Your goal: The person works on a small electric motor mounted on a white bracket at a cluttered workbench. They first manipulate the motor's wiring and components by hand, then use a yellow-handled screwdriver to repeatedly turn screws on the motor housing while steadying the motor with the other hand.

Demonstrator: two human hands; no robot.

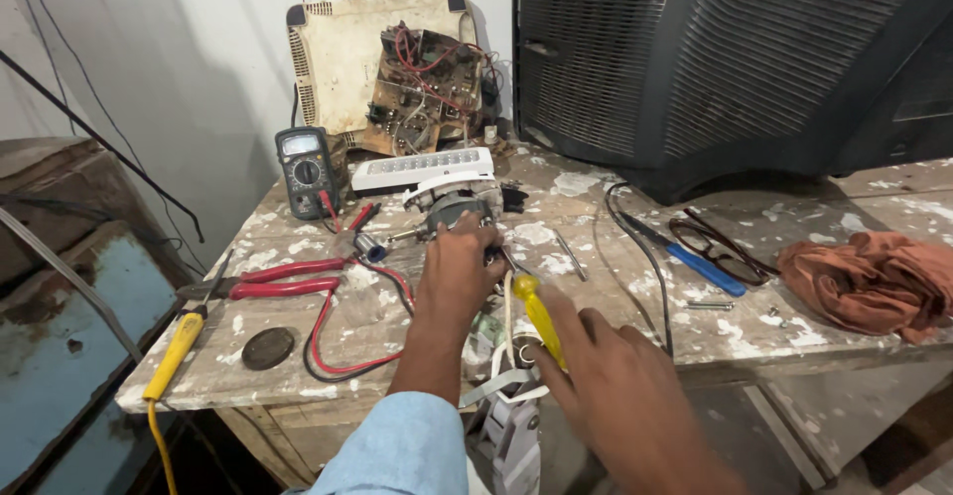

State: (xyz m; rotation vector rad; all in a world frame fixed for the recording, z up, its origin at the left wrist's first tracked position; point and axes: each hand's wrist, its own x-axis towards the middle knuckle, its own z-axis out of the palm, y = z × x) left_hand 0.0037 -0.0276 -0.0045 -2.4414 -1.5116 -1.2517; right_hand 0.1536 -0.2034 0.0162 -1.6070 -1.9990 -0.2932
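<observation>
Yellow-handled screwdriver [537,314] gripped in R hand [620,396]; L hand [459,269] clamps motor [452,209]. Risk: tip slips, gouges fingers.

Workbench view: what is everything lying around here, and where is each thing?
motor: one, grey metal, bench centre, under the left hand
multimeter: one, black, back left, standing
pliers: one, red handles, left on bench
soldering iron: one, yellow handle, left front edge
disc: one, dark, round, left front
lamp: one, white, behind the motor
circuit board: one, brown, red wires, against cream casing at the wall
television: one, black, back right
blue screwdriver: one, right of centre
glasses: one, dark frame, beside the blue screwdriver
cloth: one, rust orange, far right
bench: one, paint-flecked wood
left hand: on the motor
right hand: holds yellow screwdriver
</observation>
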